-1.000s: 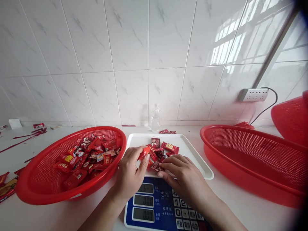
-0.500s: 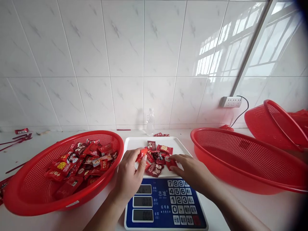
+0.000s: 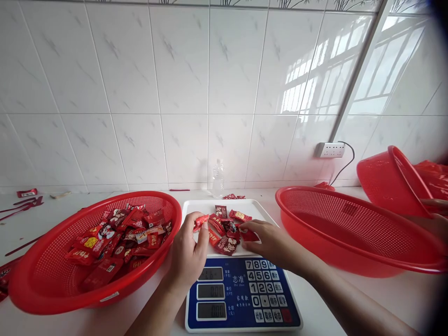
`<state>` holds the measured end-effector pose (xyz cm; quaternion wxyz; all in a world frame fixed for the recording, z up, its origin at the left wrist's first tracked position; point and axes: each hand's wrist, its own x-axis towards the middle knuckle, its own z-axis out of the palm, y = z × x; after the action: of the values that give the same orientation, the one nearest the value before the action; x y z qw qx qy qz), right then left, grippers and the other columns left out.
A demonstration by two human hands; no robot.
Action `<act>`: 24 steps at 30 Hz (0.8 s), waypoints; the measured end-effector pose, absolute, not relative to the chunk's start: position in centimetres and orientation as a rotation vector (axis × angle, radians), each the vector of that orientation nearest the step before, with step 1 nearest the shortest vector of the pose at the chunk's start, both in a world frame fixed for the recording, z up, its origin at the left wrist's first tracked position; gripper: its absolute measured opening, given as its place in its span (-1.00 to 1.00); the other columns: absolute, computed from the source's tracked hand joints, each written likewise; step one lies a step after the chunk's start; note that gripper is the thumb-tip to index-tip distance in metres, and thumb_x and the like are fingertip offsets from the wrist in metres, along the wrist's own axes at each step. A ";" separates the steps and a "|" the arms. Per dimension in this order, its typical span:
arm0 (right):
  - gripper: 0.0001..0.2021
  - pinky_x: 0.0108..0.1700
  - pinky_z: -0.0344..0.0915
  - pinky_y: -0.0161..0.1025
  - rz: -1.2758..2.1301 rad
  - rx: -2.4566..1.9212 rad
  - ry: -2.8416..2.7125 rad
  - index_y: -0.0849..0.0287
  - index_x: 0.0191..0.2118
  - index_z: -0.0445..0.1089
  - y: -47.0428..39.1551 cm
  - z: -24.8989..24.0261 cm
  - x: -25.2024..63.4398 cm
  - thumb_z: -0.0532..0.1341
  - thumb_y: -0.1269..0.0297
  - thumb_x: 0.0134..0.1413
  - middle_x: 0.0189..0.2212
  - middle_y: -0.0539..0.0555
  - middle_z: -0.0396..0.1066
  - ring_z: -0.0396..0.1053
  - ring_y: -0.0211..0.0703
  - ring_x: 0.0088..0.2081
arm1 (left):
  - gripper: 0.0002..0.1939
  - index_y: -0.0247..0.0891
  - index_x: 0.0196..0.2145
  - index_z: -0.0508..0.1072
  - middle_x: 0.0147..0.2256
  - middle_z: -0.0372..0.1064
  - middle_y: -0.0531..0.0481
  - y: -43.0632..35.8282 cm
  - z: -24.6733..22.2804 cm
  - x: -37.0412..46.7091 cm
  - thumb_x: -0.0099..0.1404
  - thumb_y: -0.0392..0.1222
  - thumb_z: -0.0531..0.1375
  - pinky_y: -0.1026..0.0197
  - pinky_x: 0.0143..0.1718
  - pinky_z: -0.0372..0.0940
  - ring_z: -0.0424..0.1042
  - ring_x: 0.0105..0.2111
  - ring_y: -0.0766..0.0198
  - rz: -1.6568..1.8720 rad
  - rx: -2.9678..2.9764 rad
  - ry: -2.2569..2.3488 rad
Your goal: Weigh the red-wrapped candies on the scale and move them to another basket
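Note:
Several red and brown wrapped candies (image 3: 227, 244) lie in the white tray (image 3: 261, 208) of a blue digital scale (image 3: 241, 294). My left hand (image 3: 189, 247) is over the tray's left side, its thumb and fingers pinching a red candy packet (image 3: 201, 220). At the right side of the pile, my right hand (image 3: 269, 240) has its fingertips closed on another red packet (image 3: 248, 234). To the left stands a red perforated basket (image 3: 38, 275) holding many candies (image 3: 93, 240).
A large red basket (image 3: 332, 224) stands at the right. Behind it, another person's hand (image 3: 437, 210) touches a tilted red basket (image 3: 378, 182). A clear bottle (image 3: 218, 179) stands near the wall, below and left of a power strip (image 3: 331, 150).
The camera view has tilted up slightly. My left hand has shifted a little left with its red packet. My right hand stays at the pile's right side. The other person's hand shows more at the tilted basket.

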<state>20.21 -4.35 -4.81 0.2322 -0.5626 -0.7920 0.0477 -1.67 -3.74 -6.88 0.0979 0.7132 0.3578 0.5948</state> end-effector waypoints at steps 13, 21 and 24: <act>-0.73 -0.49 0.25 -0.33 0.457 -1.241 -2.058 0.14 -0.46 0.40 -6.6 -0.8 17.1 0.17 0.09 0.17 -0.52 -0.04 0.44 0.35 -0.28 -0.48 | -0.60 -0.21 -0.01 0.27 -0.17 0.42 -0.14 -4.9 -6.3 -1.4 0.31 0.07 0.17 0.09 -0.18 0.39 0.45 -0.18 0.12 1.632 2.354 0.856; -0.62 -0.27 0.40 -0.22 0.503 -1.190 -2.136 0.14 -0.29 0.46 -4.4 -0.1 16.9 0.02 -0.01 0.26 -0.38 0.05 0.51 0.45 -0.20 -0.33 | -0.74 -0.22 -0.16 0.42 -0.37 0.47 -0.03 -5.0 -6.9 -1.3 0.43 -0.04 0.03 0.24 -0.35 0.36 0.46 -0.40 0.24 1.698 2.059 0.859; -0.64 -0.06 0.35 -0.02 0.324 -1.370 -2.106 0.08 -0.09 0.47 -1.8 -1.0 18.1 0.09 -0.01 0.21 -0.11 0.14 0.51 0.44 -0.03 -0.09 | -0.67 -0.24 -0.24 0.39 -0.46 0.37 0.02 -4.6 -7.0 -1.7 0.41 0.07 0.03 0.28 -0.45 0.30 0.36 -0.49 0.30 1.846 1.759 0.965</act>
<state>18.15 -1.83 -1.02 0.2996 -0.5160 -0.7931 0.1221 -1.65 -4.58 -7.05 0.2059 0.6313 0.3464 0.6626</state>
